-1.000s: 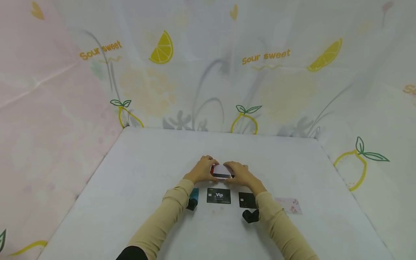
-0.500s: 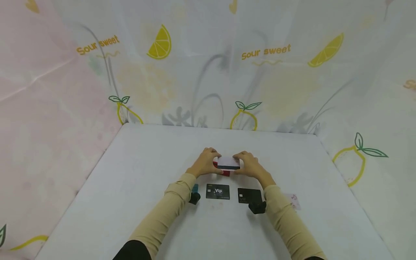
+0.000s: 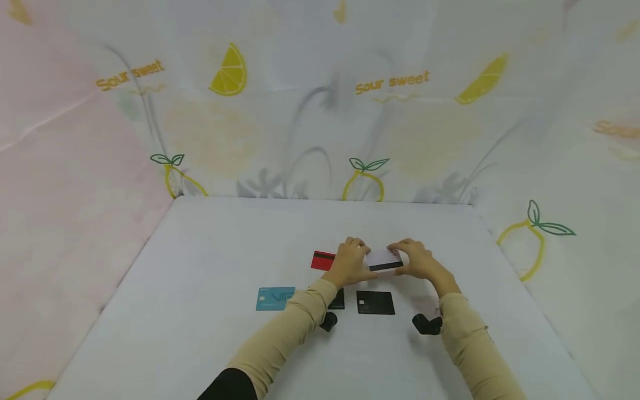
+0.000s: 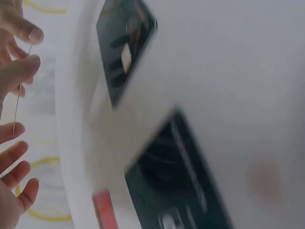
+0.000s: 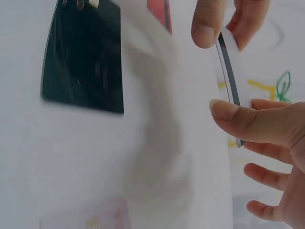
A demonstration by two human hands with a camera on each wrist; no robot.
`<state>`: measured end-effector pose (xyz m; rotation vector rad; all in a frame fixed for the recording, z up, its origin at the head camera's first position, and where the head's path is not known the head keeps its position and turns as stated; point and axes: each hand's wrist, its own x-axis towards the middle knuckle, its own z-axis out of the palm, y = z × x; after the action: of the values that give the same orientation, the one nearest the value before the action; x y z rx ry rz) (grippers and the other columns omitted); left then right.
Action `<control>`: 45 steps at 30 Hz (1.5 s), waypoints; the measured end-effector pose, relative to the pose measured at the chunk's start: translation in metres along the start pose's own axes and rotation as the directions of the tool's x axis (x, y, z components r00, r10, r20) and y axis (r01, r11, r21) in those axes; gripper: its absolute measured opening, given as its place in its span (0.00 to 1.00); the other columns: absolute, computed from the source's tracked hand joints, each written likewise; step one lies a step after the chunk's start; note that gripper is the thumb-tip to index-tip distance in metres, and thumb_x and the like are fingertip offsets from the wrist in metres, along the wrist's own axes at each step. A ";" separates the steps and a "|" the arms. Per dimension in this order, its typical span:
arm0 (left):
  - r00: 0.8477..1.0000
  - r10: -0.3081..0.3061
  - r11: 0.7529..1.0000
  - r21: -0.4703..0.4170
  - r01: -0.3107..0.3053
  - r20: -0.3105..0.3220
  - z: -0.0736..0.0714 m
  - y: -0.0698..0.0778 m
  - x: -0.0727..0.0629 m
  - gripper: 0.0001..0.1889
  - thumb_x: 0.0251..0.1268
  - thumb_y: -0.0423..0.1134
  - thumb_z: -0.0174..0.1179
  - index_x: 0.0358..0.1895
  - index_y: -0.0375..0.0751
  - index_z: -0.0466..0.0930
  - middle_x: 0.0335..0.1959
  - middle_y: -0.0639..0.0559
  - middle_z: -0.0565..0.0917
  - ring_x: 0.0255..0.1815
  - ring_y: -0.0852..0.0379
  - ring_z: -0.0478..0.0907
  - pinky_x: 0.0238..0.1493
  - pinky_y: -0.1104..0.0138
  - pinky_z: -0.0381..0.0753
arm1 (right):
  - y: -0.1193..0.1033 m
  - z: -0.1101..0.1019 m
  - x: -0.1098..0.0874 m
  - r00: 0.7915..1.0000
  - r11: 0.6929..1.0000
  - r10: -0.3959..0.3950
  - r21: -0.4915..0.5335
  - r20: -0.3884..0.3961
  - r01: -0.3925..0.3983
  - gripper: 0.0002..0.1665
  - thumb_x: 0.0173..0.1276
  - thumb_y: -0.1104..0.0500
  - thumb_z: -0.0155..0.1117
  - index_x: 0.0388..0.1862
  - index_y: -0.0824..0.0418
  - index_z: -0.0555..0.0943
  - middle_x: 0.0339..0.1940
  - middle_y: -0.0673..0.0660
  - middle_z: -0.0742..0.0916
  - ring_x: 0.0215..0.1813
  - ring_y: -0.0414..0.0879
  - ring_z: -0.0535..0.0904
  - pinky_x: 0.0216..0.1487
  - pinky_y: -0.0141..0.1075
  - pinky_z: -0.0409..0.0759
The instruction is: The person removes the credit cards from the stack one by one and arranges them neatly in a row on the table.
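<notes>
A whitish card (image 3: 384,259) with a black magnetic stripe is held above the table between both hands. My left hand (image 3: 349,261) pinches its left end; the left thumb (image 4: 23,70) shows against the card's edge in the left wrist view. At the opposite end my right hand (image 3: 420,261) pinches it, right thumb (image 5: 238,117) in front and fingers behind. A red card (image 3: 321,260) with a dark stripe lies on the table left of the left hand, partly covered by it.
Nearer the person lie a blue VIP card (image 3: 274,299), a black card (image 3: 338,300) mostly behind the left sleeve, and another black card (image 3: 375,303). By the right wrist a pale pink card (image 3: 424,304) is partly hidden. Printed cloth (image 3: 310,111) walls the white table.
Both hands have moved to the right with the whitish card, away from the red card, which now shows apart on the table. The head view has shifted slightly.
</notes>
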<state>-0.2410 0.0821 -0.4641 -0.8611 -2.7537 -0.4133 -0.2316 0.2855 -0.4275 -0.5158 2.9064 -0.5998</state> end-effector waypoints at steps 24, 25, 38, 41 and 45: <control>0.992 0.114 0.992 0.053 -0.116 0.053 0.064 0.151 0.044 0.29 0.50 0.65 0.63 0.48 0.48 0.80 0.43 0.55 0.79 0.46 0.59 0.71 0.42 0.68 0.72 | 0.114 -0.033 -0.121 0.992 0.990 0.108 0.101 -0.063 -0.101 0.37 0.48 0.66 0.73 0.59 0.70 0.72 0.54 0.77 0.74 0.56 0.73 0.67 0.50 0.63 0.68; 0.992 0.113 0.992 0.047 -0.115 0.058 0.067 0.154 0.046 0.29 0.49 0.65 0.63 0.48 0.48 0.80 0.42 0.56 0.79 0.45 0.59 0.71 0.42 0.68 0.71 | 0.117 -0.033 -0.123 0.991 0.989 0.115 0.099 -0.066 -0.108 0.37 0.48 0.65 0.73 0.58 0.70 0.72 0.54 0.77 0.74 0.56 0.73 0.67 0.50 0.64 0.68; 0.989 0.066 0.995 0.060 -0.074 0.131 0.100 0.181 0.043 0.28 0.46 0.69 0.63 0.42 0.51 0.81 0.40 0.58 0.78 0.43 0.60 0.70 0.40 0.68 0.67 | 0.151 -0.010 -0.141 0.974 0.972 0.225 0.076 -0.039 -0.222 0.36 0.45 0.65 0.75 0.56 0.68 0.75 0.53 0.78 0.74 0.55 0.77 0.67 0.48 0.66 0.68; 0.992 0.048 0.996 0.076 -0.057 0.120 0.103 0.185 0.043 0.29 0.45 0.71 0.61 0.42 0.53 0.81 0.41 0.57 0.76 0.45 0.60 0.68 0.41 0.67 0.65 | 0.158 -0.008 -0.143 0.971 0.972 0.233 0.035 -0.051 -0.232 0.35 0.44 0.65 0.75 0.55 0.68 0.76 0.53 0.77 0.74 0.54 0.77 0.67 0.48 0.68 0.66; 0.991 0.059 0.993 0.097 -0.071 0.121 0.107 0.188 0.046 0.31 0.45 0.74 0.58 0.44 0.55 0.82 0.45 0.56 0.73 0.47 0.58 0.66 0.44 0.65 0.65 | 0.162 -0.012 -0.146 0.962 0.963 0.270 0.020 -0.029 -0.270 0.35 0.43 0.64 0.76 0.54 0.67 0.77 0.55 0.79 0.71 0.55 0.79 0.64 0.48 0.70 0.64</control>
<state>-0.1821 0.2890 -0.5131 -0.9756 -2.8160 -0.2156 -0.1466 0.4821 -0.4737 -0.1027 2.9251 -0.5944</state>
